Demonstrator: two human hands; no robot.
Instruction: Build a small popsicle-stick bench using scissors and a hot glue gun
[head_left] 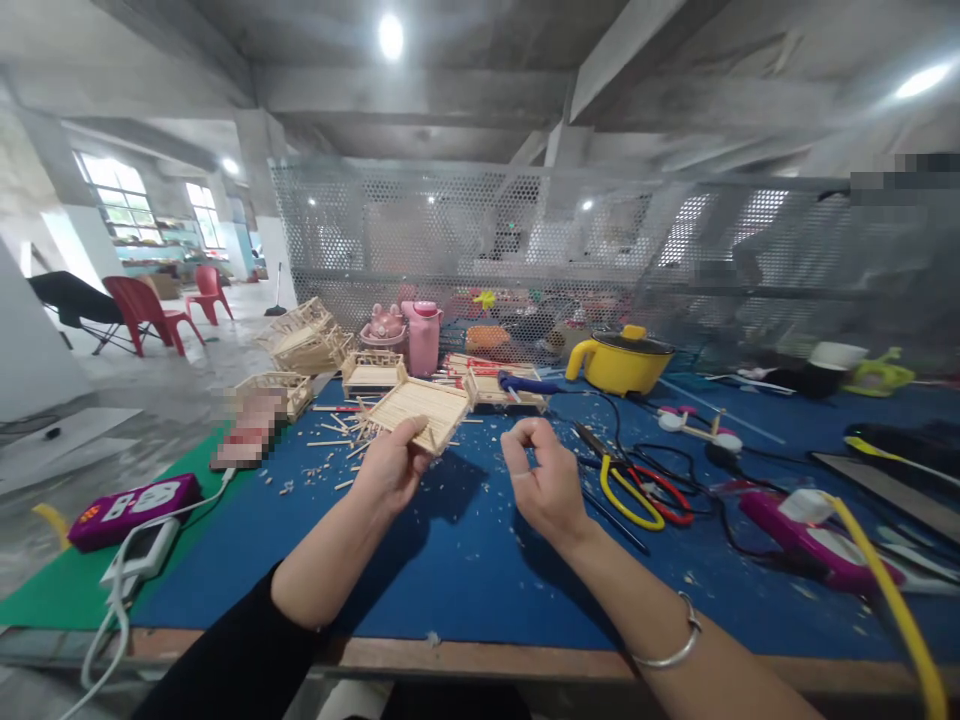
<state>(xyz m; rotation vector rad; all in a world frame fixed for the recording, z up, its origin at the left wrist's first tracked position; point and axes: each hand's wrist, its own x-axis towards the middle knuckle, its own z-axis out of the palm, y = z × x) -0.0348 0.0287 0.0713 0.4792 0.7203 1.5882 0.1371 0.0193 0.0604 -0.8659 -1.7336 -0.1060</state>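
My left hand grips a miniature bed made of thin wooden sticks, thumb on top of its slatted surface, tilted above the table. To the right, my right hand is raised with its fingers curled toward the thumb; whatever may be between the fingertips is hidden. Loose wooden sticks and small offcuts lie beneath and left of the held piece. Behind it stand similar stick pieces, and a blue glue gun rests on another. Yellow-handled scissors and red-handled pliers lie right of my right hand.
A yellow electric pot and a pink flask stand at the back, before a perforated metal screen. Purple power strips with cables lie on both sides. More stick pieces are stacked at the back left.
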